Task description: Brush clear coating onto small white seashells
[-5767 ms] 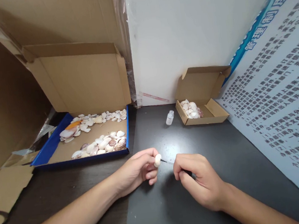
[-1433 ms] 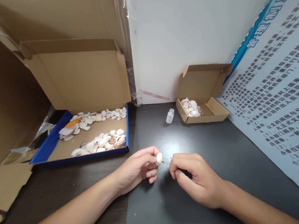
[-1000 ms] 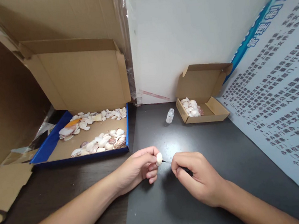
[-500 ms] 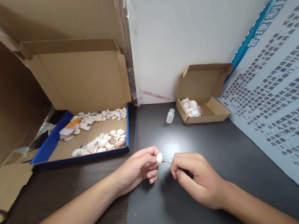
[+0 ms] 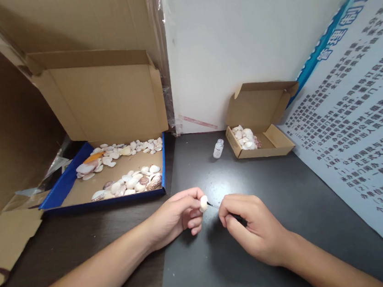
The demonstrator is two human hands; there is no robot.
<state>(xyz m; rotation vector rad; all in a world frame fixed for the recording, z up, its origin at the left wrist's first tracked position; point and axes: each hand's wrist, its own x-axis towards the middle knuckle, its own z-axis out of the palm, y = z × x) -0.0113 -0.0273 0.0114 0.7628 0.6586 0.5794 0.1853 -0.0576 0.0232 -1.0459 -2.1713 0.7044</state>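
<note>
A small white ribbed seashell (image 5: 204, 204) is pinched between the thumb and fingers of my left hand (image 5: 185, 211), above the dark mat. My right hand (image 5: 249, 226) is closed on a thin brush (image 5: 213, 205) with a dark tip and a black handle, most of it hidden in the fist. The brush tip points left and meets the shell's right edge; whether it touches, I cannot tell for sure. Beyond the hands a small open glass bottle (image 5: 218, 149) with a white label stands upright on the mat.
To the left, an open blue-sided cardboard box (image 5: 79, 188) holds seashells in two groups. At the back right a smaller open brown box (image 5: 264, 151) contains white shells. A white wall panel (image 5: 228, 42) rises behind, and a printed sheet (image 5: 357, 111) slopes along the right.
The brush tip has moved slightly up along the shell's edge, and my right hand has shifted a little with it. The shell has tilted slightly in my left hand.
</note>
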